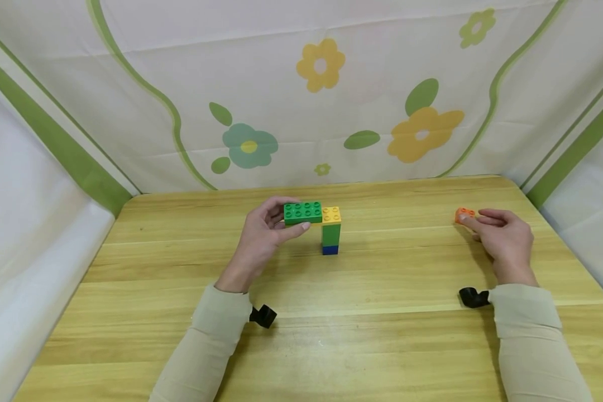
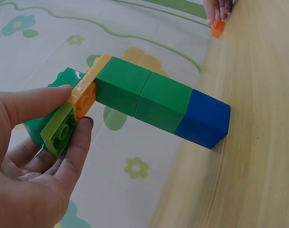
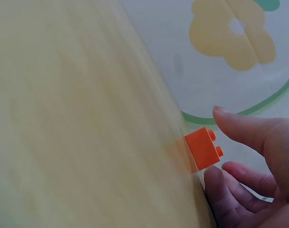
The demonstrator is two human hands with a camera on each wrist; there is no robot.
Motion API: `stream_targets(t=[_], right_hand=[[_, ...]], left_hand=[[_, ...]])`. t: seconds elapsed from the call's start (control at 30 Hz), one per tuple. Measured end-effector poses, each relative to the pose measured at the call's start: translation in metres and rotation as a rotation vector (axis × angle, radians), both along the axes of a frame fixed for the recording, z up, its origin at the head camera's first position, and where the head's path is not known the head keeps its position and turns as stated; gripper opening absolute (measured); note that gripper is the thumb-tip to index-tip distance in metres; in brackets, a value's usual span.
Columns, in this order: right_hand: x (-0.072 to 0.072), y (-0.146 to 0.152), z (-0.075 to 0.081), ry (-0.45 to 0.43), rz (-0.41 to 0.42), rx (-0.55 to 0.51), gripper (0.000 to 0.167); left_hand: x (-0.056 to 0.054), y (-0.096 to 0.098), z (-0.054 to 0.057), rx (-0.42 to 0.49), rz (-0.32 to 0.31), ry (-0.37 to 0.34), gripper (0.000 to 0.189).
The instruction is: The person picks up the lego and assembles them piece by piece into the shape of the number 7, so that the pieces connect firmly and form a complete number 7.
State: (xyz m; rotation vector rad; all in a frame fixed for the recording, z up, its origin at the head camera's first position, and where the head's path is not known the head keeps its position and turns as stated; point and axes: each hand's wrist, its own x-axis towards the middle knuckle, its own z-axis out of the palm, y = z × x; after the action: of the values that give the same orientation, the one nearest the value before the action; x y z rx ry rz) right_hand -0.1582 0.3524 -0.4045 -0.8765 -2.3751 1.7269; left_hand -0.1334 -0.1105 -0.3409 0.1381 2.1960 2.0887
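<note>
A toy brick tower (image 1: 331, 234) stands on the table, with a blue brick at its foot, two green ones above and a yellow brick (image 2: 85, 99) across the top, jutting left. At the jutting end, my left hand (image 1: 261, 237) grips a studded green brick (image 1: 302, 212) between thumb and fingers. Beneath that brick, a light green brick (image 2: 59, 129) shows its hollow underside beside the yellow one. Far to the right, an orange brick (image 3: 202, 148) sits on the table. Around it my right hand (image 1: 505, 240) has thumb and fingers spread, the thumb apart from the brick in the right wrist view.
The wooden table (image 1: 382, 335) reaches back to a white curtain (image 1: 281, 84) with flowers printed on it. More curtain hangs at both sides. A black wrist mount (image 1: 264, 316) sticks out from the left sleeve, and another black mount (image 1: 474, 297) from the right.
</note>
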Motion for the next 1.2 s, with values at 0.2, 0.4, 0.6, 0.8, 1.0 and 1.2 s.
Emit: stream_targets(t=[0.2, 0.4, 0.6, 0.8, 1.0, 1.2], right_hand=[[0.002, 0.011, -0.006, -0.024, 0.159, 0.132, 0.084], [0.003, 0.020, -0.011, -0.016, 0.268, 0.171, 0.092], [0.003, 0.023, -0.013, 0.009, 0.287, 0.127, 0.089], [0.002, 0.023, -0.014, 0.001, 0.287, 0.154, 0.087], [0.001, 0.023, -0.016, -0.009, 0.292, 0.229, 0.079], [0.001, 0.023, -0.017, -0.017, 0.284, 0.243, 0.076]], left_hand=[[0.000, 0.000, -0.001, -0.005, 0.001, -0.003, 0.043], [0.000, -0.001, 0.000, -0.003, 0.000, -0.006, 0.042], [0.000, -0.001, 0.000, 0.002, 0.001, -0.011, 0.042], [0.000, -0.001, 0.000, 0.004, -0.001, -0.012, 0.043], [0.000, -0.001, 0.000, 0.006, -0.001, -0.016, 0.043], [0.000, 0.000, 0.001, 0.004, 0.000, -0.015, 0.043]])
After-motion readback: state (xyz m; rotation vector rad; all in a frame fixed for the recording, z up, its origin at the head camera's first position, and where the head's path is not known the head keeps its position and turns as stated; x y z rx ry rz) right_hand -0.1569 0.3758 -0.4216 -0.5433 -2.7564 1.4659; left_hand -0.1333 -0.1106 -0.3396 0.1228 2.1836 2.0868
